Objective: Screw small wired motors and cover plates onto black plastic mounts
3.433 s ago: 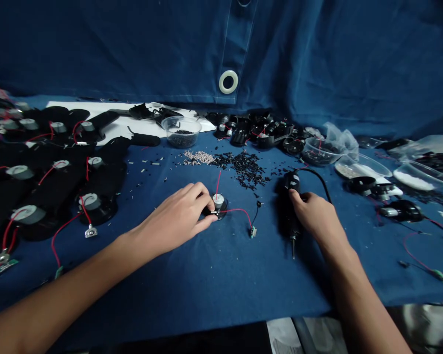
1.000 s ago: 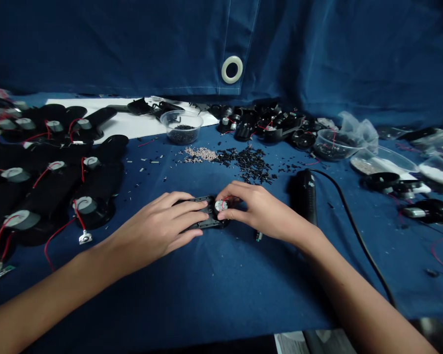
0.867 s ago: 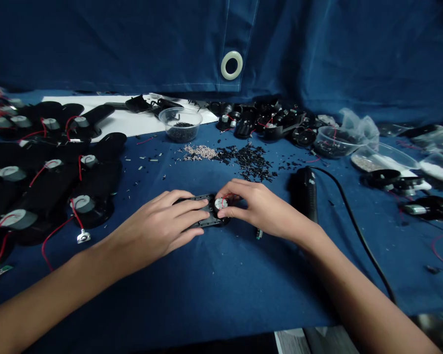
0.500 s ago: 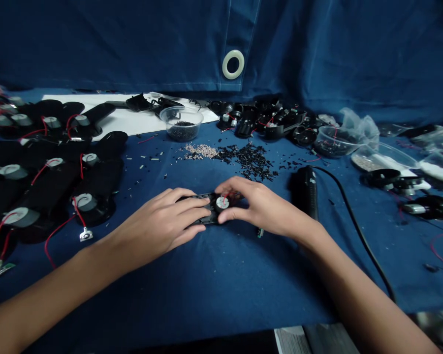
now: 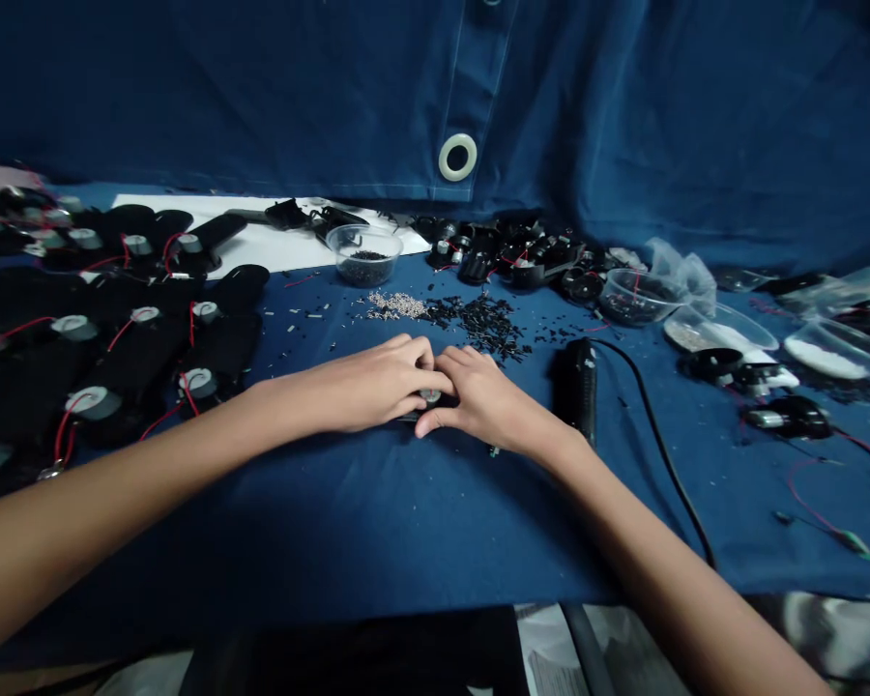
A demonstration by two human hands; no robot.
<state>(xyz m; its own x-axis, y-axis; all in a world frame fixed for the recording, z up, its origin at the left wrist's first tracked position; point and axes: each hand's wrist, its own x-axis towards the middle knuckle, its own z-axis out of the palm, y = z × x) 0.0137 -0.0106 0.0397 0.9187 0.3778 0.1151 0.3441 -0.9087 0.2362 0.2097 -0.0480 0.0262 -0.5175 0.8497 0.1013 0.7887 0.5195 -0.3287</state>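
A small round grey motor point(image 5: 430, 394) sits in a black plastic housing between my hands, in the middle of the blue cloth. My left hand point(image 5: 381, 382) curls over the housing from the left, its fingers bent onto the motor. From the right, my right hand point(image 5: 482, 398) wraps the housing's end, with the thumb at the near side and the fingers at the far side. Most of the housing is hidden under both hands. Just beyond them lie a heap of small black pieces point(image 5: 478, 321) and a pile of silvery screws point(image 5: 397, 305).
Black housings with grey motors and red wires point(image 5: 96, 402) cover the left side. A clear tub point(image 5: 364, 257) of dark bits stands behind the piles. Right of my hands lies a black corded tool point(image 5: 575, 387). Further right are clear tubs point(image 5: 837, 350) and black parts point(image 5: 790, 418).
My left hand has slid right and its straight fingers have bent over the motor, now close against my right hand. The view has shifted slightly.
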